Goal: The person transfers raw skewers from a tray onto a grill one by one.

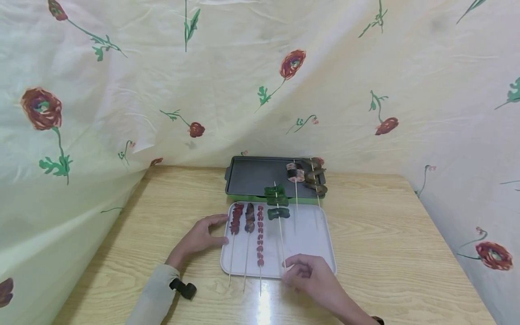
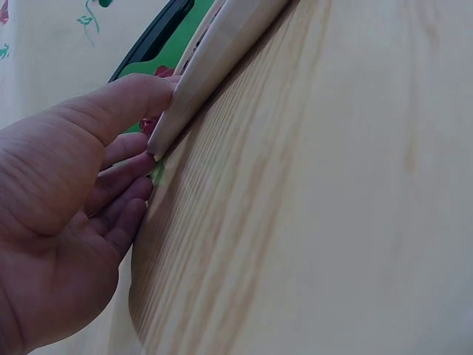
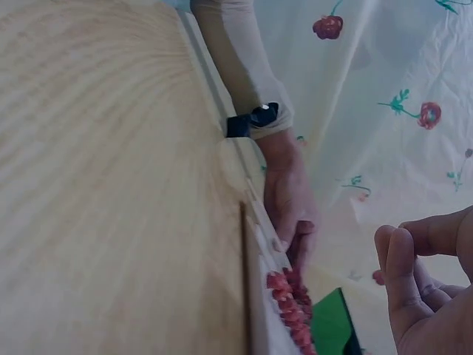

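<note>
On the white tray (image 1: 305,230), my left hand (image 1: 203,232) grips the left edge, thumb and fingers at the rim. The left wrist view shows the same hand (image 2: 89,163) with digits at the tray's side (image 2: 214,66). My right hand (image 1: 314,280) pinches the lower end of a skewer of green pepper pieces (image 1: 277,201), whose top overlaps the griddle's front edge. In the right wrist view, my right thumb and forefinger (image 3: 403,251) meet at their tips; the skewer does not show there. Three skewers of red (image 1: 236,219), brown (image 1: 249,219) and small pink pieces (image 1: 260,237) lie on the tray's left part.
Behind the tray stands a black griddle pan (image 1: 257,176) with a green base (image 1: 248,197). On its right side lie a pink-and-black skewer (image 1: 295,173) and a brownish skewer (image 1: 315,177). A flowered cloth (image 1: 227,81) hangs behind the wooden table (image 1: 378,234).
</note>
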`<state>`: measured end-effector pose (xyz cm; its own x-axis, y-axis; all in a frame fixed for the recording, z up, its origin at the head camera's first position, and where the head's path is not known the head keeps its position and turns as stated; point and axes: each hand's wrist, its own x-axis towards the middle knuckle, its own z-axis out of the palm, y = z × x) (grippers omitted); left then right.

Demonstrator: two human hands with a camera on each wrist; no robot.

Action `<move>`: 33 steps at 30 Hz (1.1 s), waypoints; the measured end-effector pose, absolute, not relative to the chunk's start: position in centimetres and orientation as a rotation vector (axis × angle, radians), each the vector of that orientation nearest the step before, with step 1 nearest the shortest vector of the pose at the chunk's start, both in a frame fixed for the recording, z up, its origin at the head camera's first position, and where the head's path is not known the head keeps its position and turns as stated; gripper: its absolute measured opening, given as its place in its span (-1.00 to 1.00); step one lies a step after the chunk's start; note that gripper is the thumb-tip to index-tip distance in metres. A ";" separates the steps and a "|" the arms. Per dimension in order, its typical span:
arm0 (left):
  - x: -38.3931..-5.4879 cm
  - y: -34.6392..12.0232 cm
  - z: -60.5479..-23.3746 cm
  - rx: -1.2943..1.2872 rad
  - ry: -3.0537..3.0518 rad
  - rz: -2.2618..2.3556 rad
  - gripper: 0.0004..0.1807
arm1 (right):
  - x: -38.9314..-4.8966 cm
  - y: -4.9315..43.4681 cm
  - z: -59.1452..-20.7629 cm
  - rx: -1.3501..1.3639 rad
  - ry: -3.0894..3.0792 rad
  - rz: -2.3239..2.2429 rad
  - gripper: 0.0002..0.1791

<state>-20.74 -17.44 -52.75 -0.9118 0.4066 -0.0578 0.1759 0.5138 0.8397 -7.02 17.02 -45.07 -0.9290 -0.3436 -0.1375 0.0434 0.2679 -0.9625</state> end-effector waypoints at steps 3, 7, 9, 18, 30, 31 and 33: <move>-20.7 -17.4 -52.7 0.495 2.507 1.354 -0.23 | -7.4 17.1 -44.4 -0.291 2.258 -1.702 -0.63; -20.7 -17.4 -52.7 0.495 2.507 1.352 -0.23 | -8.3 17.3 -43.4 -0.303 2.274 -1.712 -0.61; -20.7 -17.4 -52.7 0.495 2.507 1.353 -0.22 | -8.8 17.4 -42.9 -0.310 2.268 -1.724 -0.61; -20.7 -17.3 -52.7 0.496 2.503 1.352 -0.23 | -11.2 17.7 -41.1 -0.309 2.282 -1.716 -0.62; -20.8 -17.3 -52.6 0.484 2.518 1.338 -0.23 | -13.9 17.5 -39.7 -0.252 2.309 -1.733 -0.67; -20.8 -17.3 -52.6 0.482 2.521 1.334 -0.23 | -14.2 17.4 -39.6 -0.247 2.315 -1.733 -0.68; -20.8 -17.3 -52.5 0.480 2.524 1.332 -0.23 | -14.8 17.3 -39.5 -0.231 2.327 -1.737 -0.69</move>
